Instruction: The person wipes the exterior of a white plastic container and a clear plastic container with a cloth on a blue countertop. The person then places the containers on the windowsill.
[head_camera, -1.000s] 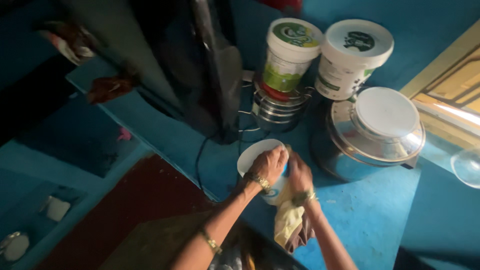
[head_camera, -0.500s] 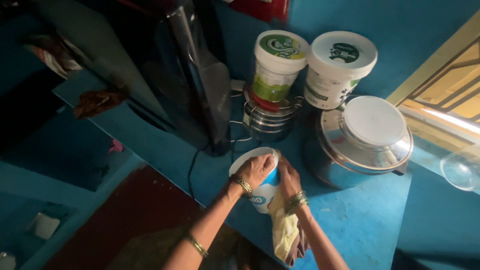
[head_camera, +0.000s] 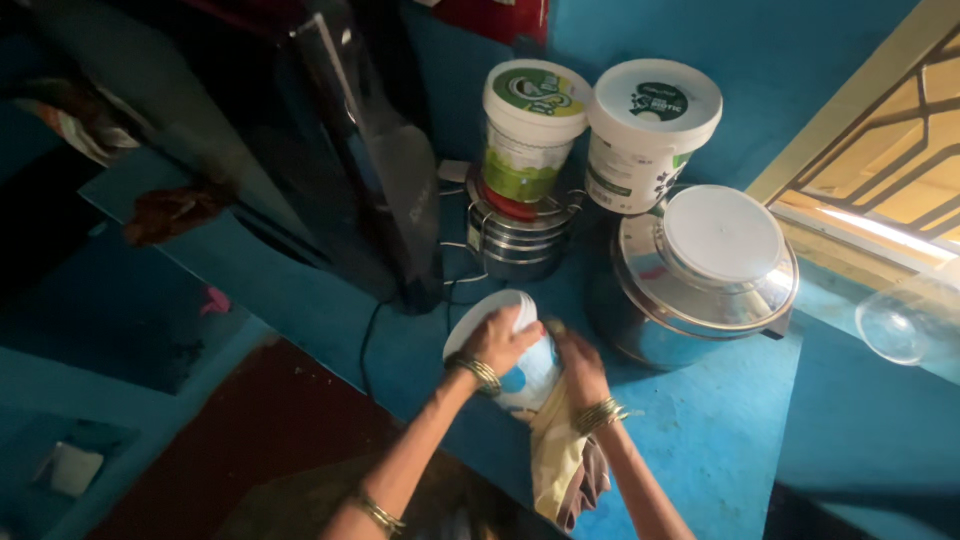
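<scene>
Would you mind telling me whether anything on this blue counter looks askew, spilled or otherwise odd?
Nothing is spilled or visibly damaged. One thing stands out: the white tub under both hands is tipped on its side, while the other two lidded tubs stand upright. The left hand presses its lid; the right hand grips its base, with a cloth hanging below that wrist.

Dim, perhaps window-lit from right.

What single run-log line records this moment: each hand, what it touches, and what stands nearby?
left hand: on lid of white tub | right hand: on tub's side, cloth hanging below | nearby: steel pot, stacked tins
</scene>
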